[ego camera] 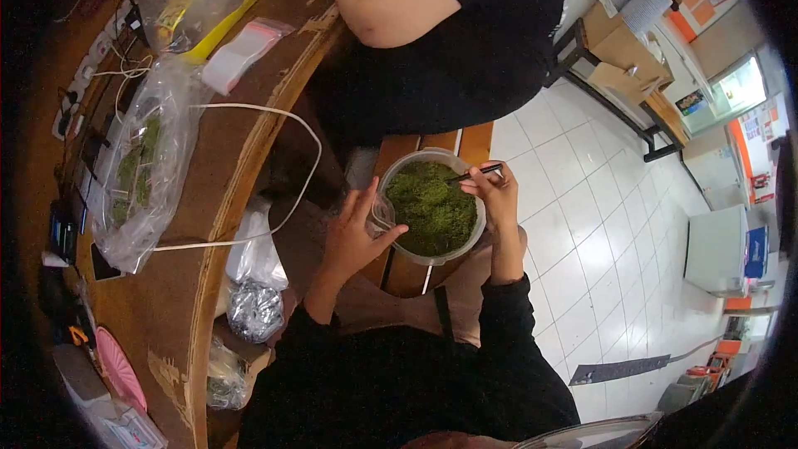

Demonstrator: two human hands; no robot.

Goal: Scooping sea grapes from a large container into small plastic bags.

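Observation:
A round translucent plastic tub (430, 260) stands on a slatted wooden bench (477, 140) in front of me. Green moss (430, 209) fills much of it. My right hand (495, 190) grips a slim black tool (477, 171), perhaps tweezers, whose tip reaches over the moss at the tub's upper right. At the left rim is my left hand (358, 234), fingers spread, beside a small clear plastic bag or film (383, 209) whose edge lies at the rim; whether the fingers pinch it I cannot tell.
Left, a wooden table (168, 299) bears a clear bag with green moss packets (140, 181), zip bags (246, 56), a white cable (299, 118), power strips and a pink plastic object (120, 365). Another person (436, 62) in black sits ahead. Plastic bags (255, 308) lie below the table edge.

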